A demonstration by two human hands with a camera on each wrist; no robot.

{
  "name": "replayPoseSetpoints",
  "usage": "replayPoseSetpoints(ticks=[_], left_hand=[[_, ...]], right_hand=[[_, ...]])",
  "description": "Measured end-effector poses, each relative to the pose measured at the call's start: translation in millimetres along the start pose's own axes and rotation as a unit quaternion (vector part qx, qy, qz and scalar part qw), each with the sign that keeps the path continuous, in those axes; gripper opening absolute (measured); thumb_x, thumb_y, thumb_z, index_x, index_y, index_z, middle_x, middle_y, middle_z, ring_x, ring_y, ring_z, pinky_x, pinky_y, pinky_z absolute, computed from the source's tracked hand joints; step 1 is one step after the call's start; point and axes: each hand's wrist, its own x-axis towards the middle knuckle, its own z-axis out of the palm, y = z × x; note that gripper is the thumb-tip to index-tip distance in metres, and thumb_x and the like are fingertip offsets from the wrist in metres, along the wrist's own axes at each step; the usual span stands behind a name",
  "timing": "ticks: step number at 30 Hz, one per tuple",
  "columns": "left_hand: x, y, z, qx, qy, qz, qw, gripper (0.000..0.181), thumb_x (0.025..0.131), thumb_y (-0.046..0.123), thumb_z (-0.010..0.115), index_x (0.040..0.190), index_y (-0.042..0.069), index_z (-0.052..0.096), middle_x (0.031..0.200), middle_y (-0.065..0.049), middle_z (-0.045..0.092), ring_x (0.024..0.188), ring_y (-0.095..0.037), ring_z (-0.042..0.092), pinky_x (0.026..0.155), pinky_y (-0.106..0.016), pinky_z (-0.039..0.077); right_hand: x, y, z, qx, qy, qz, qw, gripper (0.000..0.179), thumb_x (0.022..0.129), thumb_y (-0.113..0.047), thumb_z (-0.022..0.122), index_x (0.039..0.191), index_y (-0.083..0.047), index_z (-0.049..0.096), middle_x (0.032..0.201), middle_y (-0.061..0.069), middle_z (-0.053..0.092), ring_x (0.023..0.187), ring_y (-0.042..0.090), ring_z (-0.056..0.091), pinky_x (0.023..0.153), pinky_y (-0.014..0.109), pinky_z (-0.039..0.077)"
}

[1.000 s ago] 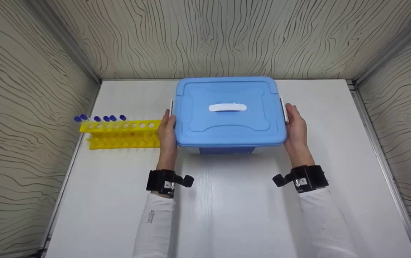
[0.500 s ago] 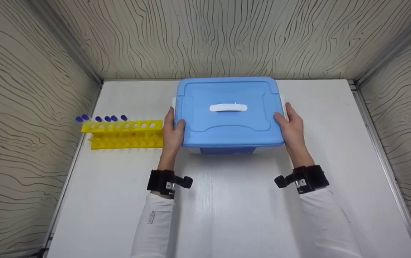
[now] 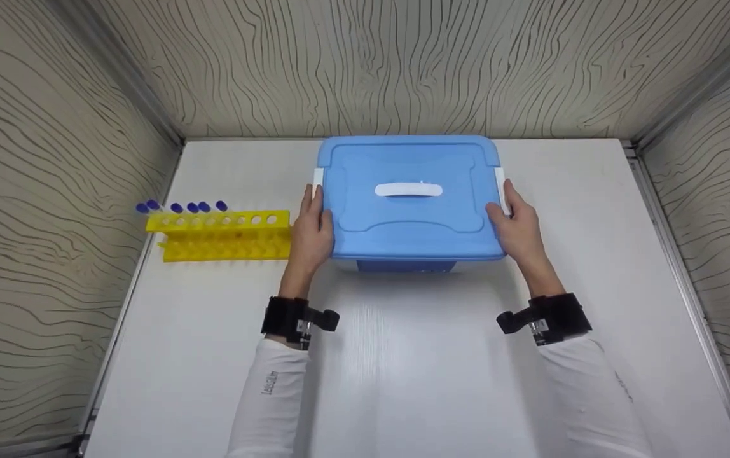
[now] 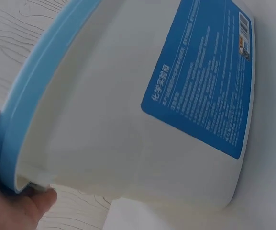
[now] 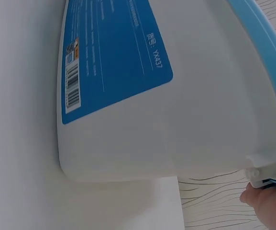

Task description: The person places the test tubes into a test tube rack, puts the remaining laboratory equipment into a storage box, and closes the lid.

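A white storage box with a blue lid (image 3: 403,219) and white carry handle (image 3: 408,189) stands at the back middle of the table. My left hand (image 3: 312,236) grips its left side near the white latch (image 3: 318,177), thumb on the lid's edge. In the left wrist view, fingers (image 4: 43,200) curl under the rim. On the opposite side, my right hand (image 3: 517,230) holds the box by the right latch (image 3: 500,181), its thumb also on the lid. The right wrist view shows a finger (image 5: 267,201) beneath the rim. A blue label (image 4: 202,72) covers the box's front.
A yellow test tube rack (image 3: 225,253) lies left of the box, close to my left hand. Several blue-capped tubes (image 3: 193,207) stand in it. Patterned walls (image 3: 403,70) enclose the white table (image 3: 403,381) at the back and sides.
Both thumbs have come onto the lid's edges. The side latches, which stood outward earlier, now lie up against the lid. The box stays about where it was.
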Motion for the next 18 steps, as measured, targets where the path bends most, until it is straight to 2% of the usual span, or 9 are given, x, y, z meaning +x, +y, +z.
replayPoseSetpoints(ticks=[4,11,15,18], left_hand=[[0.1,2.8,-0.2,0.013,0.003,0.008,0.9999,0.055,0.105,0.023,0.034,0.157,0.01,0.024,0.168,-0.011,0.013,0.155,-0.027,0.021,0.126,-0.043,0.021],[1.4,1.3,1.0,0.006,0.0,0.004,1.0,0.055,0.105,0.023,0.034,0.158,0.011,0.024,0.168,-0.01,0.013,0.155,-0.026,0.021,0.126,-0.042,0.022],[2.0,0.8,-0.9,-0.021,0.011,-0.018,0.9996,0.055,0.103,0.024,0.039,0.156,0.016,0.031,0.167,-0.007,0.019,0.154,-0.024,0.023,0.125,-0.042,0.023],[2.0,-1.1,-3.6,-0.044,0.023,-0.024,0.9985,0.054,0.101,0.024,0.043,0.154,0.016,0.037,0.165,-0.007,0.026,0.153,-0.024,0.027,0.124,-0.042,0.027]], right_hand=[[0.0,-1.0,0.2,-0.026,-0.002,-0.017,0.9995,0.067,0.102,-0.023,0.047,0.157,0.001,0.016,0.165,0.019,0.016,0.155,0.033,0.013,0.127,0.045,0.015],[1.6,1.5,0.4,-0.025,0.016,-0.011,0.9995,0.066,0.101,-0.022,0.048,0.156,-0.001,0.02,0.164,0.017,0.019,0.154,0.032,0.017,0.126,0.044,0.018],[1.7,3.4,0.4,-0.023,0.026,-0.009,0.9994,0.064,0.101,-0.025,0.05,0.156,-0.004,0.025,0.163,0.015,0.025,0.152,0.033,0.025,0.123,0.046,0.026],[1.0,5.4,-0.6,-0.012,0.039,-0.004,0.9991,0.061,0.101,-0.028,0.051,0.154,-0.007,0.032,0.161,0.014,0.033,0.144,0.035,0.041,0.117,0.048,0.037]])
